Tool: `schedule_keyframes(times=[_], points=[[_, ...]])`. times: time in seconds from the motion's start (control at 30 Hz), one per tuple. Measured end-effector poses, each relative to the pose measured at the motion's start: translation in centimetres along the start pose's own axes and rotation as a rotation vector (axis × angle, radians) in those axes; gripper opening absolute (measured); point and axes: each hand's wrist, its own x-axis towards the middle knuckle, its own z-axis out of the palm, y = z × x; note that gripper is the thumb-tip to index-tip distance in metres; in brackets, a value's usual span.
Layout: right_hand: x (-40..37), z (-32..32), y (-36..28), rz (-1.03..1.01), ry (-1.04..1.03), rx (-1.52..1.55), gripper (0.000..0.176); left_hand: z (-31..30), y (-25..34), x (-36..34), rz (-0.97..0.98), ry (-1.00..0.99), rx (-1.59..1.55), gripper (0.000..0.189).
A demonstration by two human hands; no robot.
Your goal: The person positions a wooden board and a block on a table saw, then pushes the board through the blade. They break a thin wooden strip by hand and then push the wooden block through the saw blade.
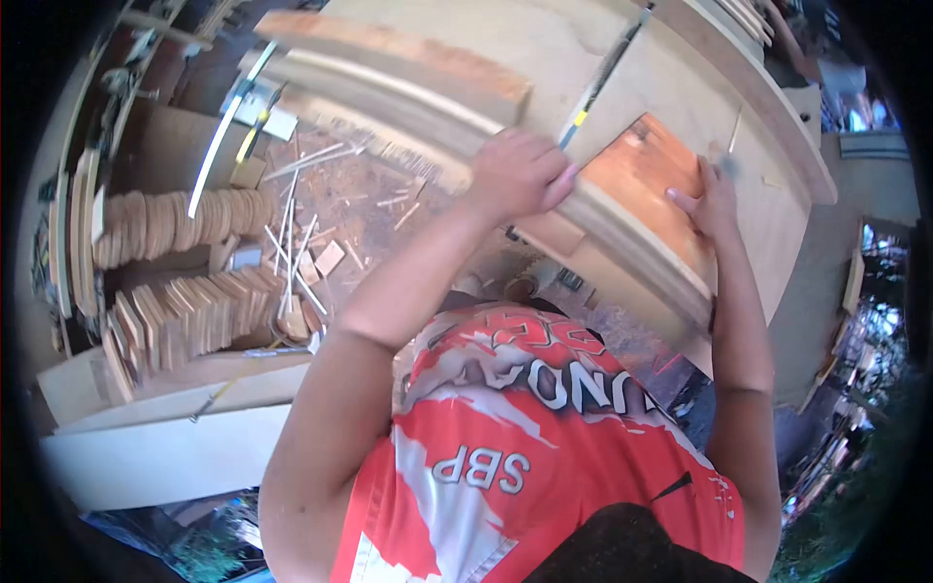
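My left hand (522, 177) is closed in a fist at the near edge of the bench, its thumb toward the board; I cannot tell what is inside it. Just beyond its knuckles, a long dark stick with a yellow band (604, 83) slants up across the bench top. A flat orange-brown wooden board (643, 175) lies at the bench edge, to the right of that fist. My right hand (712, 202) grips the board's right side, thumb over its upper face and fingers along the edge.
Thick planks (398, 63) lie along the bench's left part. On the left, cut wooden pieces (185, 223) stand in rows, with more slats (194, 311) below. Thin sticks (296, 243) and offcuts litter the floor. A raised wooden rail (768, 87) borders the bench's far right.
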Motion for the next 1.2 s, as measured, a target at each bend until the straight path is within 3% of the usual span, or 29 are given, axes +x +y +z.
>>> schedule_keyframes(times=[0.07, 0.2, 0.27, 0.33, 0.4, 0.47, 0.53, 0.57, 0.6, 0.67, 0.7, 0.73, 0.77, 0.8, 0.83, 0.9, 0.97, 1.03, 1.07, 1.17, 1.2], points=[[0.0, 1.3, 0.4, 0.023, -0.009, -0.099, 0.099, 0.4, -0.3, -0.3, -0.012, 0.036, -0.058, 0.016], [2.0, 4.6, 4.6, -0.009, 0.017, 0.041, 0.096, -1.2, -0.2, -2.8, -0.044, 0.175, -0.220, 0.019], [3.8, 5.3, 6.4, -0.001, 0.016, 0.092, 0.093, -4.6, 2.3, -6.4, 0.180, 0.033, -0.144, 0.020], [4.9, 6.3, 8.3, -0.084, 0.028, 0.216, 0.088, -4.0, 3.4, -14.9, 0.090, -0.082, -0.334, 0.025], [4.5, 6.2, 7.4, -0.077, 0.039, 0.180, 0.085, -0.6, 1.1, -21.8, -0.535, -0.295, -0.489, 0.024], [2.9, 4.2, 4.2, -0.019, 0.000, 0.239, 0.080, 3.4, -3.0, -24.1, -1.187, 0.016, -0.738, 0.021], [2.9, 5.6, 4.7, -0.012, 0.002, 0.382, 0.082, 10.3, -8.7, -26.3, -1.306, 0.244, -0.443, 0.024], [3.1, 5.9, 6.1, -0.020, 0.000, 0.528, 0.084, 10.9, -9.8, -24.9, -1.298, 0.288, -0.571, 0.025], [3.0, 6.4, 7.1, -0.006, 0.047, 0.453, 0.086, 10.7, -10.5, -24.2, -1.285, 0.310, -0.704, 0.027], [2.2, 5.6, 5.4, 0.037, 0.058, 0.458, 0.092, 12.9, -11.9, -24.0, -1.472, 0.398, -0.760, 0.030], [1.2, 4.7, 3.3, 0.055, 0.017, 0.540, 0.095, 15.1, -12.5, -25.0, -1.498, 0.521, -0.770, 0.031], [1.3, 4.4, 3.1, 0.099, 0.033, 0.399, 0.099, 16.4, -12.9, -25.8, -1.533, 0.650, -0.775, 0.032], [1.3, 4.2, 3.0, 0.140, 0.041, 0.263, 0.103, 14.8, -13.4, -26.2, -1.378, 0.652, -1.160, 0.026], [0.9, 4.2, 2.5, 0.167, 0.070, 0.281, 0.103, 15.1, -13.4, -25.9, -1.475, 0.682, -1.172, 0.041], [0.5, 3.6, 1.4, 0.158, 0.066, 0.221, 0.100, 13.5, -12.9, -25.1, -1.442, 0.626, -1.205, 0.048], [0.1, 2.6, 0.3, 0.162, 0.083, 0.180, 0.097, 14.6, -13.8, -25.1, -1.477, 0.737, -1.314, 0.050], [-0.1, 2.2, 0.0, 0.146, 0.036, 0.143, 0.104, 15.1, -14.3, -24.5, -1.507, 0.715, -1.300, 0.052], [-0.1, 2.1, -0.1, 0.143, 0.029, 0.151, 0.106, 15.1, -13.8, -23.8, -1.414, 0.803, -1.237, 0.048], [-0.2, 1.9, 0.0, 0.132, 0.010, 0.144, 0.107, 14.8, -13.5, -23.7, -1.376, 0.702, -1.182, 0.045], [0.1, 2.1, 0.2, 0.144, 0.001, 0.103, 0.109, 16.1, -15.4, -25.2, -1.397, 0.751, -1.236, 0.034], [0.4, 2.2, 0.4, 0.140, 0.004, 0.110, 0.109, 15.5, -15.5, -25.4, -1.415, 0.686, -1.207, 0.027]])
